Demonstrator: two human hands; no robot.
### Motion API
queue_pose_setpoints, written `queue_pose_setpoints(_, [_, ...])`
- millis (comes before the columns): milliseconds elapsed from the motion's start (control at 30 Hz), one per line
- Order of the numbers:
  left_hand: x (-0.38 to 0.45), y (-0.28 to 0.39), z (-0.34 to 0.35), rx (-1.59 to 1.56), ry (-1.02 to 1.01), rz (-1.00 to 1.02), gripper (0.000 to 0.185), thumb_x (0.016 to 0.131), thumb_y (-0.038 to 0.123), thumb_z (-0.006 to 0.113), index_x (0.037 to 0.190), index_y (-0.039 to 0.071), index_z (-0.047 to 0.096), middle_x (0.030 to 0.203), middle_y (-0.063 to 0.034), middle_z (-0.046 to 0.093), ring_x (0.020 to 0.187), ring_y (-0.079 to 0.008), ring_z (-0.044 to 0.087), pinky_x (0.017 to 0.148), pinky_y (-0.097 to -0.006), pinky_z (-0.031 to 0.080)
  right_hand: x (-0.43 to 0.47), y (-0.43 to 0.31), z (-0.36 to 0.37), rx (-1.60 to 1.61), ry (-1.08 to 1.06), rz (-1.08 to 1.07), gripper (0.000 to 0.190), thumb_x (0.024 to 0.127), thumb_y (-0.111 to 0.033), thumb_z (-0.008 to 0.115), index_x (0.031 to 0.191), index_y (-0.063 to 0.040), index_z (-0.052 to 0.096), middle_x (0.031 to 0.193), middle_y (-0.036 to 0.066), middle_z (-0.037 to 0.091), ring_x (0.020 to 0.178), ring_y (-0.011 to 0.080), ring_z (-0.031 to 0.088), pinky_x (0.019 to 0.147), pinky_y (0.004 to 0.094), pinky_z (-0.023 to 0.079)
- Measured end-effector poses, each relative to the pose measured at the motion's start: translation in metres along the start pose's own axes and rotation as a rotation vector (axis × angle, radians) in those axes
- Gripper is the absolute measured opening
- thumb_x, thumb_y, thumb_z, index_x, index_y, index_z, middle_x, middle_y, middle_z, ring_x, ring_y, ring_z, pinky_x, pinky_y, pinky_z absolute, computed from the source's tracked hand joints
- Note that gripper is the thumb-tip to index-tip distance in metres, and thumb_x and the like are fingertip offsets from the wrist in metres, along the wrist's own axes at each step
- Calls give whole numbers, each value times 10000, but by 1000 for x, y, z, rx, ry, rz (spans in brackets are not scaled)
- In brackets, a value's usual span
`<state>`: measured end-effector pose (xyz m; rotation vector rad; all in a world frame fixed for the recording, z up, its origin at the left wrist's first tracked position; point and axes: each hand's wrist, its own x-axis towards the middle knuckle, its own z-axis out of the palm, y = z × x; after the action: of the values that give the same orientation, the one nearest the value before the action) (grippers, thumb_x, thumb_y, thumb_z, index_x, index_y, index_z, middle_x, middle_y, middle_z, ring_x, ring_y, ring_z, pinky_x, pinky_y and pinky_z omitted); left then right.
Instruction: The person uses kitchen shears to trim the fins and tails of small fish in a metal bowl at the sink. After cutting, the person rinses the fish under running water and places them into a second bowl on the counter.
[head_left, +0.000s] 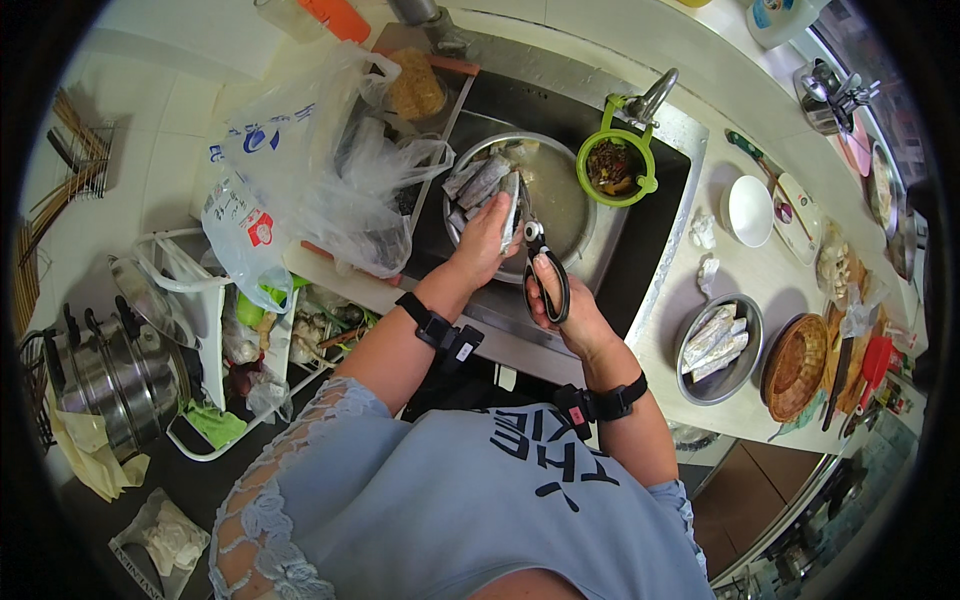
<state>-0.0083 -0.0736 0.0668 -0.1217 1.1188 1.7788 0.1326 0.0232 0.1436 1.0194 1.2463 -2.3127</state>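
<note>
Over a metal basin (589, 217) in the sink, my left hand (484, 244) grips a silvery piece of fish (511, 214). My right hand (559, 300) holds black-handled kitchen scissors (535, 234) by the loops, with the blades up against the fish piece. More silvery fish pieces (480, 180) lie in cloudy water at the basin's left side. On the counter to the right, a smaller metal bowl (756, 330) holds several pale fish pieces (716, 341).
A green strainer (649, 184) with food scraps hangs below the faucet (656, 97). Plastic bags (300, 157) cover the sink's left side. Right of the sink stand a white bowl (747, 211), an oval plate (795, 225) and a woven basket (799, 367).
</note>
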Motion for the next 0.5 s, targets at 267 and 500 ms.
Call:
queue_pose_setpoints(267, [-3, -4, -28, 77, 70, -121, 338, 1032, 405, 418, 902, 109, 516, 657, 11, 472, 514, -82, 401, 463, -232, 319, 12, 6, -17, 90, 51, 41, 589, 862, -691, 525, 782, -108, 555, 636, -1, 534, 512, 116, 522, 450, 246, 325])
queue_pose_setpoints(500, [30, 28, -46, 1528, 303, 135, 486, 840, 333, 662, 1183, 3, 561, 1100, -217, 658, 1047, -359, 629, 868, -438, 488, 10, 26, -36, -349, 104, 217, 687, 816, -721, 553, 810, -37, 618, 681, 58, 593, 551, 165, 600, 484, 281, 427])
